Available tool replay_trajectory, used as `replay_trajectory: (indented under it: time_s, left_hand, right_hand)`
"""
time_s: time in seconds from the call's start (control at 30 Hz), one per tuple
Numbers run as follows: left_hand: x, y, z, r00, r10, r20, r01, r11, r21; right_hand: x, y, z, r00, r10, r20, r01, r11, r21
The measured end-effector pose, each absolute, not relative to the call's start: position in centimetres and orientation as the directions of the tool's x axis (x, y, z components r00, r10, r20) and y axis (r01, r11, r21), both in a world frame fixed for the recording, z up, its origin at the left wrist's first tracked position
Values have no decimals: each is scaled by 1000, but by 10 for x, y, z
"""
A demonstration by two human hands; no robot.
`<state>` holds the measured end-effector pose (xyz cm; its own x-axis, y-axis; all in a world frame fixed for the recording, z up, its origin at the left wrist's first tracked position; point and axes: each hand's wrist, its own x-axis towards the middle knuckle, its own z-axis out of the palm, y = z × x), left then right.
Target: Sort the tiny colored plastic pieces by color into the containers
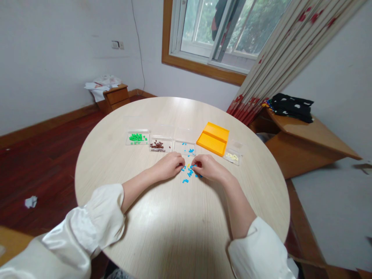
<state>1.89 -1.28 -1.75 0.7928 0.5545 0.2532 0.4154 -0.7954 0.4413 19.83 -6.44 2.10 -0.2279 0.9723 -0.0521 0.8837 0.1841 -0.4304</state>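
Note:
Small blue pieces (pixel 190 173) lie loose on the round table between my hands, with a tiny yellow piece (pixel 188 165) among them. My left hand (pixel 171 164) is closed in a pinch at the left of this pile, its fingertips at a blue piece. From the right, my right hand (pixel 205 166) pinches with fingertips on a blue piece at the pile's edge. Just beyond my hands stands a clear box (pixel 179 148) with several blue pieces in it. Beside it are clear boxes of dark brown pieces (pixel 157 144) and green pieces (pixel 137 137).
An open orange case (pixel 213 138) rests right of the clear boxes. A clear box of pale yellow pieces (pixel 232 156) is next to it. The round table (pixel 162 224) has a curved edge all round. A wooden cabinet (pixel 302 143) with black cloth stands at the right.

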Motion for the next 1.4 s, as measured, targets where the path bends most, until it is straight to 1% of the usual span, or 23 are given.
replay_trajectory:
  time_s: [0.37,0.6,0.77,0.87,1.03,1.13,1.4]
  left_hand:
    - [18,-13,-17,798,547,251,415,-802,429]
    - [19,-12,-21,787,555,270,425,-804,416]
    - [18,-12,-19,769,574,283,438,-794,422]
    - [17,-11,-17,721,610,329,457,-776,435]
    - [18,-4,-15,530,709,466,532,-705,469]
    - [22,3,-16,449,729,516,567,-679,467]
    - [28,16,-27,416,747,519,616,-651,443]
  right_hand:
    - [200,-64,20,-225,974,-11,869,196,-454]
    - [201,-62,18,-264,964,-25,856,223,-466]
    - [198,-63,20,-259,965,-29,859,217,-464]
    - [199,-63,19,-260,965,-42,853,209,-478]
    - [204,-61,13,-259,966,-11,851,223,-475]
    - [204,-61,13,-254,967,-10,858,220,-464]
    - [201,-66,20,-237,968,-82,878,178,-444]
